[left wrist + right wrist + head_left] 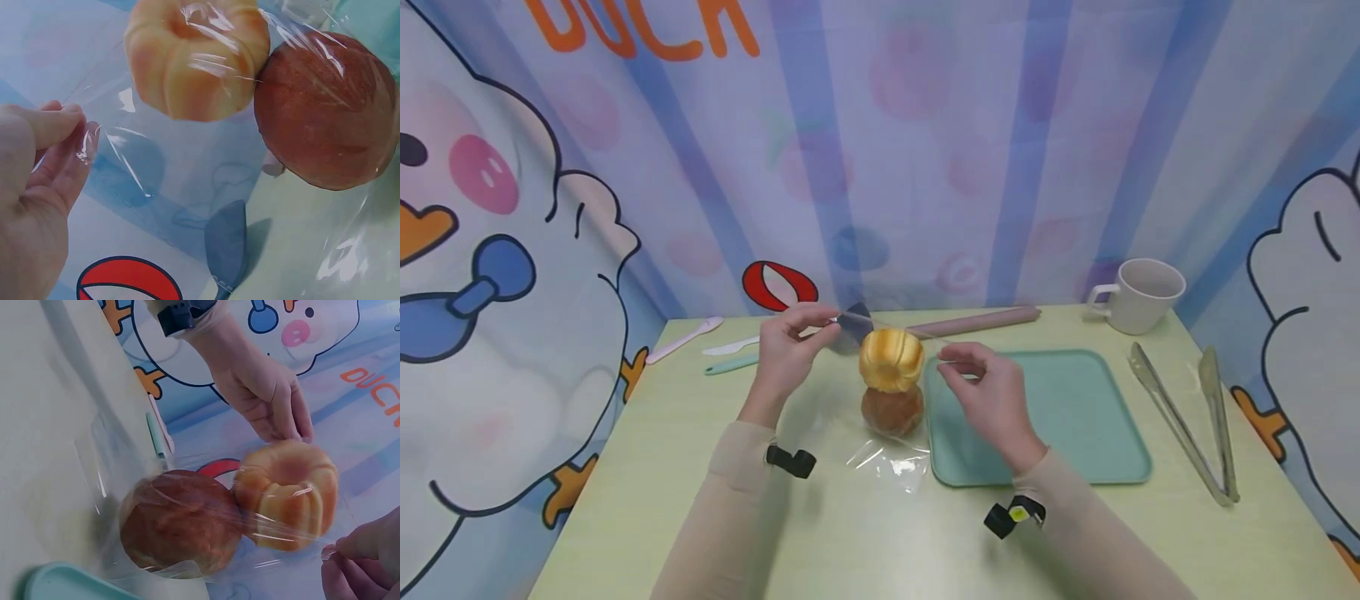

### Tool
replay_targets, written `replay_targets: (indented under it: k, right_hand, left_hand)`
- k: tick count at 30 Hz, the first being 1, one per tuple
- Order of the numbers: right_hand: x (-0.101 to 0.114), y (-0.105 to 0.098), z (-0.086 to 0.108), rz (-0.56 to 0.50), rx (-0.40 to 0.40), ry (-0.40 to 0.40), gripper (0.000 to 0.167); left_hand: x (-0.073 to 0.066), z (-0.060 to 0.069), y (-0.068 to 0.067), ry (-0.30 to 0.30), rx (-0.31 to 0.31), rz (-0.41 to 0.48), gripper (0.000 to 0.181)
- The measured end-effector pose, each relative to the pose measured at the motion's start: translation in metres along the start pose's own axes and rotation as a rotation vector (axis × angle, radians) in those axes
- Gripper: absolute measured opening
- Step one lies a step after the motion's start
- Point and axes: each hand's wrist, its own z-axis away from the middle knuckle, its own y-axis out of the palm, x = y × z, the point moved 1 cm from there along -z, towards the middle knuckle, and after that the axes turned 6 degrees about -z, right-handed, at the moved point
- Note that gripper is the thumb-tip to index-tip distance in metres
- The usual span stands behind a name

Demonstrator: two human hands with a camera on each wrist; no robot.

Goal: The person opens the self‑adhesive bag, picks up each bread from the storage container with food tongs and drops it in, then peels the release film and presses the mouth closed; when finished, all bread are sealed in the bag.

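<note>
A clear plastic bag point(898, 468) holds two breads: a golden, ridged one point(892, 360) on top and a round brown one point(892, 410) below it. The left hand point(790, 350) pinches the bag's upper edge at one side; in the left wrist view the left hand point(44, 181) has the film between thumb and fingers. On the other side the right hand point(992, 392) pinches the edge, and the right wrist view shows the right hand point(365, 562) with film at its fingertips. Both breads, the golden point(287, 494) and the brown point(178, 522), touch each other inside.
A green tray point(1075, 417) lies right of the bag, partly behind the right hand. Metal tongs point(1187, 442) and a white mug point(1142, 296) stand farther right. Along the back are a pink roller point(977, 322), a dark spatula point(853, 327), and several light utensils point(730, 348).
</note>
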Motion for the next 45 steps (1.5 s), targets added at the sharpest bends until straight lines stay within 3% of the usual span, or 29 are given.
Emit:
replay_targets:
  k: [9, 13, 20, 25, 29, 34, 45]
  right_hand:
    - [0.015, -0.003, -0.014, 0.074, 0.027, -0.153, 0.013]
    - [0.024, -0.001, -0.021, 0.101, 0.045, -0.201, 0.013]
    - [0.035, 0.0, -0.027, -0.022, 0.038, -0.291, 0.015]
    - [0.041, 0.0, -0.032, -0.092, 0.017, -0.409, 0.018]
    - [0.045, -0.001, -0.035, -0.04, 0.012, -0.451, 0.016]
    - [0.046, 0.0, -0.034, 0.001, 0.021, -0.447, 0.014]
    - [0.047, -0.001, -0.035, -0.042, -0.063, -0.559, 0.017]
  left_hand:
    - [-0.012, 0.009, -0.011, 0.067, -0.108, 0.09, 0.021]
    - [-0.015, 0.012, -0.014, 0.089, -0.122, 0.133, 0.018]
    - [-0.024, 0.016, -0.021, 0.157, -0.132, 0.141, 0.01]
    - [-0.032, 0.017, -0.024, 0.224, -0.104, 0.099, 0.008]
    - [-0.036, 0.018, -0.023, 0.268, -0.08, 0.042, 0.012]
    - [-0.039, 0.02, -0.02, 0.266, -0.073, 0.048, 0.015]
    - [-0.042, 0.022, -0.016, 0.274, -0.05, 0.08, 0.015]
